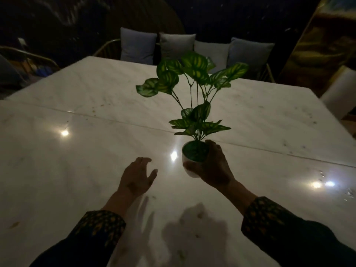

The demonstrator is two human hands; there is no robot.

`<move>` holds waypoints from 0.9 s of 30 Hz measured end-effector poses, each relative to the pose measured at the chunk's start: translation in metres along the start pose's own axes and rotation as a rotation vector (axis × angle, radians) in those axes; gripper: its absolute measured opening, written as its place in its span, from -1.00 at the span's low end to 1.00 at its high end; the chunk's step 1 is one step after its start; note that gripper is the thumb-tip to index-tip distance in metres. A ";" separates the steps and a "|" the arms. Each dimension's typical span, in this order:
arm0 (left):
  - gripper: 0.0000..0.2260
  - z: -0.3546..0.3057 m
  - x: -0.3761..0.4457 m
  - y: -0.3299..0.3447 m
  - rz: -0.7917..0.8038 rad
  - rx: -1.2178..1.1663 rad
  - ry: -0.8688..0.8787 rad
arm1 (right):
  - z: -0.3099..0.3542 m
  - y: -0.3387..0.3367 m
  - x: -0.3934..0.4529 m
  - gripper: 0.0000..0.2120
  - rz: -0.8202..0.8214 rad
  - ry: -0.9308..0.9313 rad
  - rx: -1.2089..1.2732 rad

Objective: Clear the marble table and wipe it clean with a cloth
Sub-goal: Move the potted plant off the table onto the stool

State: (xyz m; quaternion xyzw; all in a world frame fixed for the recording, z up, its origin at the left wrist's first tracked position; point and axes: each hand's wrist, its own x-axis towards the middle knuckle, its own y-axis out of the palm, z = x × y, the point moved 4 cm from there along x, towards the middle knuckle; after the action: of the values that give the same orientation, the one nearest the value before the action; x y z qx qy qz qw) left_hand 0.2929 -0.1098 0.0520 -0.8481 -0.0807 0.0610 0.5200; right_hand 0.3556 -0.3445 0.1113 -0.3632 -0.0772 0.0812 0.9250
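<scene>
A small potted plant [192,105] with striped green leaves stands in a white pot [189,167], lifted above the marble table [77,160]. My right hand [213,166] is wrapped around the pot from the right side. My left hand [137,178] hovers over the table to the left of the pot, fingers spread, holding nothing. The white marble top shows small brown crumbs and smudges near the seam and close to me. No cloth is in view.
Several grey cushions [176,45] line a bench beyond the far edge. A rattan chair [28,60] stands at the back left, a pale seat [341,93] at the right. Water drops [321,174] glint on the right of the table. The room is dim.
</scene>
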 end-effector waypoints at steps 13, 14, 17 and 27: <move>-0.62 -0.297 -0.240 0.080 0.081 -0.118 0.531 | -0.116 -0.254 -0.329 -0.18 -0.335 0.233 0.065; -0.62 -0.327 -0.261 0.094 0.111 -0.123 0.588 | -0.129 -0.275 -0.362 -0.17 -0.381 0.263 0.054; -0.61 -0.414 -0.327 0.143 0.205 -0.128 0.777 | -0.174 -0.328 -0.465 -0.15 -0.506 0.382 -0.011; -0.61 -0.631 -0.577 0.277 0.609 -0.088 1.369 | -0.267 -0.434 -0.820 -0.06 -1.038 0.854 -0.040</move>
State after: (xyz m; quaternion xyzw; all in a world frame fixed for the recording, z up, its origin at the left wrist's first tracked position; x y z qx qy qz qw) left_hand -0.1338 -0.8997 0.1017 -0.7013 0.4969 -0.3422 0.3798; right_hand -0.3490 -1.0033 0.1464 -0.2963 0.1294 -0.5260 0.7866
